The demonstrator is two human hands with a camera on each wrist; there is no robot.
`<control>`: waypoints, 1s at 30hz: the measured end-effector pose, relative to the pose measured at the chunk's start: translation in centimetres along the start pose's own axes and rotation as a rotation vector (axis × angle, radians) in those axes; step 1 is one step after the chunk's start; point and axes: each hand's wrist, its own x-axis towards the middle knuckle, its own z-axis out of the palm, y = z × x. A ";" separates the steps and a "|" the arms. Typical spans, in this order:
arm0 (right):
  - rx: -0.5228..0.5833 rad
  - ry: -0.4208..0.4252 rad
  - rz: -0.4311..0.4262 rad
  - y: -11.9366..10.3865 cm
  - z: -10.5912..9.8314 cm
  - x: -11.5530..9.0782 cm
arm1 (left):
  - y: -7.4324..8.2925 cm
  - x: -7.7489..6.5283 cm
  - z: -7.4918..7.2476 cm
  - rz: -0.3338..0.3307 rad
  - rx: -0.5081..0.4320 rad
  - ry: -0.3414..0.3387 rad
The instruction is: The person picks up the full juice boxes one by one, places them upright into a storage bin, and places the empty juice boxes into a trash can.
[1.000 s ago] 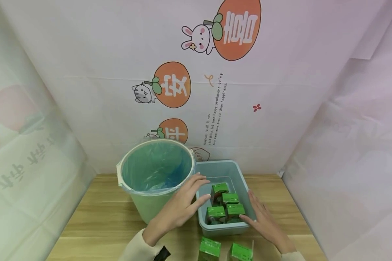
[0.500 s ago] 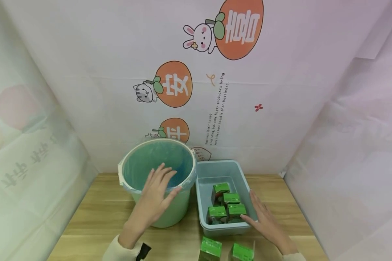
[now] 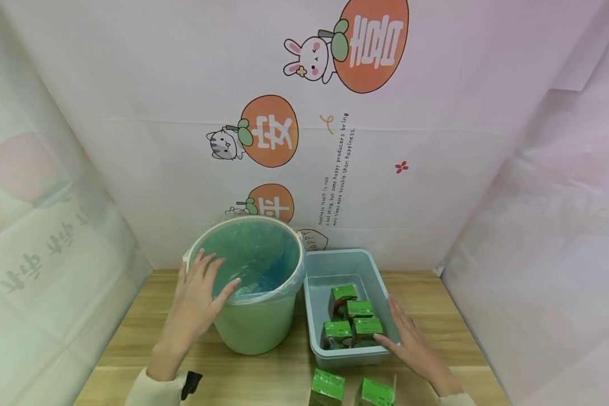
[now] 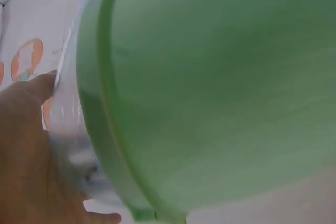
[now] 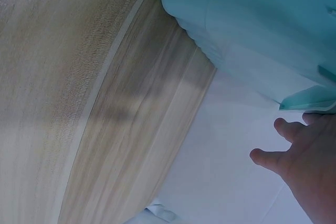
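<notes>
My left hand (image 3: 195,293) is at the left front rim of a pale green trash bin (image 3: 256,330), fingers loosely spread and gripping nothing. A clear bluish bag (image 3: 254,259) lines the bin and folds over its rim. In the left wrist view the left hand (image 4: 31,161) lies beside that overhanging plastic. My right hand (image 3: 411,344) rests along the right wall of a light blue storage box (image 3: 352,358), fingers extended outside, thumb over the front right corner. Several green-topped small packages (image 3: 367,325) stand inside the box.
Two more green-topped packages, one on the left (image 3: 328,382) and one on the right (image 3: 376,392), stand on the wooden table (image 3: 132,344) before the box. A white printed cloth (image 3: 365,186) closes off the back, with pale sheets at both sides.
My left hand has moved left, from between the bin and the storage box, across the bin's front to its left rim. The right hand has stayed at the box.
</notes>
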 end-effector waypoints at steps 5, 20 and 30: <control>-0.001 0.004 -0.007 0.1 0.2 0.0 | -1.4 0.0 -0.7 -0.036 0.011 -0.028; 0.004 -0.008 -0.004 0.2 -0.1 0.1 | -4.7 -0.5 -1.4 -0.120 0.048 -0.155; 0.012 -0.018 0.008 0.3 0.0 0.1 | -5.1 -0.2 -1.4 -0.171 0.053 -0.173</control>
